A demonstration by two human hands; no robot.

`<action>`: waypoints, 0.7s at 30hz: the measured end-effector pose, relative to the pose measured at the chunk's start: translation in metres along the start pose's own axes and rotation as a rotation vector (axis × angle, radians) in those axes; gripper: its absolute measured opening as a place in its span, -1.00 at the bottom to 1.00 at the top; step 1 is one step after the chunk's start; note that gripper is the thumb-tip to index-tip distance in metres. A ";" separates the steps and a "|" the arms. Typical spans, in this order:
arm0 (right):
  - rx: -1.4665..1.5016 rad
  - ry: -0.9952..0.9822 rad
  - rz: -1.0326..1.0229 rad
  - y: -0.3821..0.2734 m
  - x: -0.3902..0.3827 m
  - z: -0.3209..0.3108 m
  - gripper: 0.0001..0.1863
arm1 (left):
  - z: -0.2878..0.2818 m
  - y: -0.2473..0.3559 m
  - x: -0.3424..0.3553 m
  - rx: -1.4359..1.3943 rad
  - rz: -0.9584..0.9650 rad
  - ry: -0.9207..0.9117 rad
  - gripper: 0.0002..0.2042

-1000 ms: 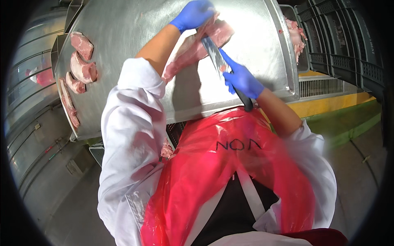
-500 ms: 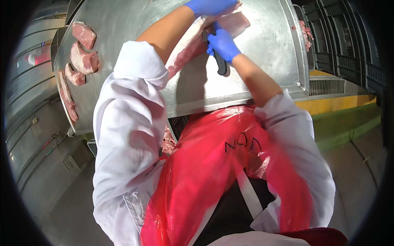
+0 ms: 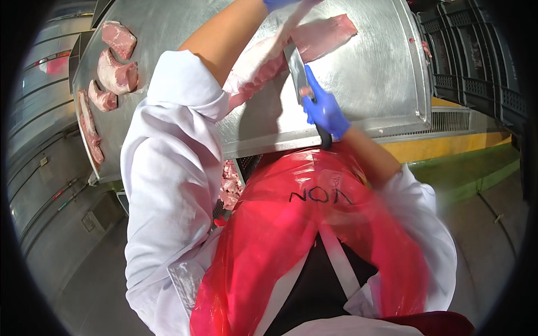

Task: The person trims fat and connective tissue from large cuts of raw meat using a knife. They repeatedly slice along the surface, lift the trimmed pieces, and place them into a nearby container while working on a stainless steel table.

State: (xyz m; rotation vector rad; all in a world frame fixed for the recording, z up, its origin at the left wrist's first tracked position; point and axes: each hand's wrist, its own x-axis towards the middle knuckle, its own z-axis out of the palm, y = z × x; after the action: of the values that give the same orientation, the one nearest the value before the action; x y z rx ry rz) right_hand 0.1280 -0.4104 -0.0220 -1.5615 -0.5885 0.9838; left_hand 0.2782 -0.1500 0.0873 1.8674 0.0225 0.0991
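The long slab of pink meat with a pale fatty face (image 3: 272, 59) lies aslant on the broad, shiny metal tabletop (image 3: 386, 73) in front of me, its pinker end (image 3: 330, 35) pointing away to my right and its nearer end passing behind my left forearm. My left hand in a blue glove (image 3: 276, 5) is mostly cut off by the upper edge, beside a pale, stretched-looking strip (image 3: 297, 17) that rises from the slab; I cannot tell whether its fingers are together or clamped on that strip. My right fingers are wrapped firmly around the steel knife with a black handle (image 3: 297, 75), forefinger stretched forward along it, the tip touching or just beside the meat.

I judge the slab fairly heavy, soft and floppy, so it would sag if lifted by one end. Its damp-looking surface should be slippery under gloves, and the smooth metal will let it slide. The thin strip would probably stretch or tear under a hard pull; I would pinch it close to where it joins. To shift the whole piece, I would spread both palms beneath its thick middle, away from the blade.
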 end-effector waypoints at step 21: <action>-0.009 -0.039 0.120 -0.019 0.015 0.059 -0.19 | -0.018 0.062 -0.039 -0.207 0.022 0.183 -0.82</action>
State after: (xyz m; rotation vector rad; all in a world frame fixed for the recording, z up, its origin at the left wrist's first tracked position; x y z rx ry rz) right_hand 0.0893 -0.3621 -0.0083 -1.6039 -0.5317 1.1049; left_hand 0.2357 -0.1535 0.1500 1.6471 0.1138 0.2775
